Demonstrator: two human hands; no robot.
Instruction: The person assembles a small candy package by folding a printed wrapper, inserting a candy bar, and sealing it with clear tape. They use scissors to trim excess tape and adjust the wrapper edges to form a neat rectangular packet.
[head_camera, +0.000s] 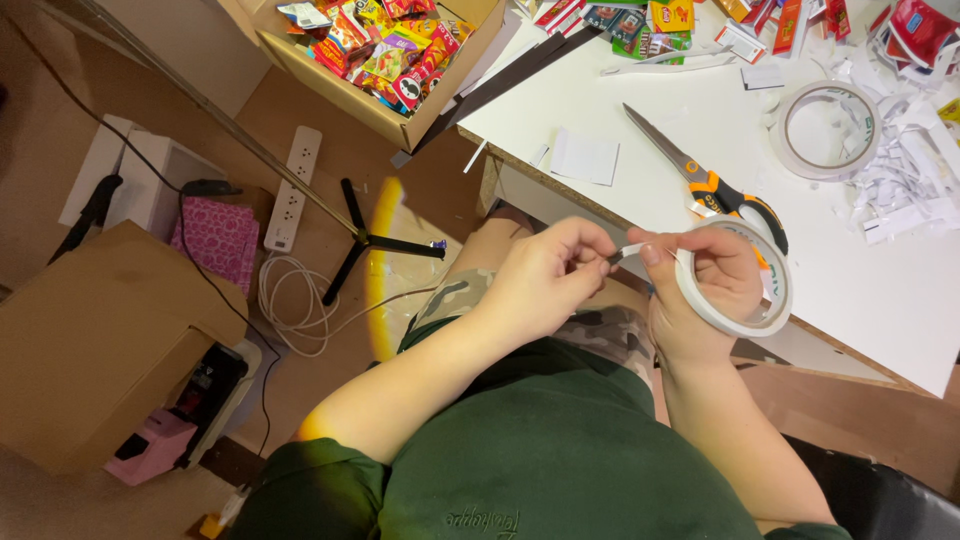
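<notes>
Down in my lap, my right hand (705, 285) held a round white roll of tape (738, 285), with my fingers curled through its hole and my thumb pressed on the outside rim. My left hand (545, 280) was just beside it, and its thumb and first finger were pinched shut on the loose white end of the tape (628, 252), which stretched a short way between my two hands. Both hands hung over my knees, just below the edge of the white table top (880, 300). I wore a dark green shirt (550, 450) and patchy camouflage shorts (600, 335). On the table, near my right hand, lay a pair of long metal scissors with orange and black handles (700, 175), with the blades pointing away from me. Past them sat a second, bigger white tape roll (828, 130), lying flat. Beside that roll was a messy heap of white paper scraps (905, 175). A small white square of paper (585, 157) lay near the table's edge. Farther back stood a brown cardboard box full of bright snack packets (385, 50). Down on the brown floor lay a white power strip (292, 187), a curled white cable (290, 300) and another plain brown cardboard box (100, 340).
</notes>
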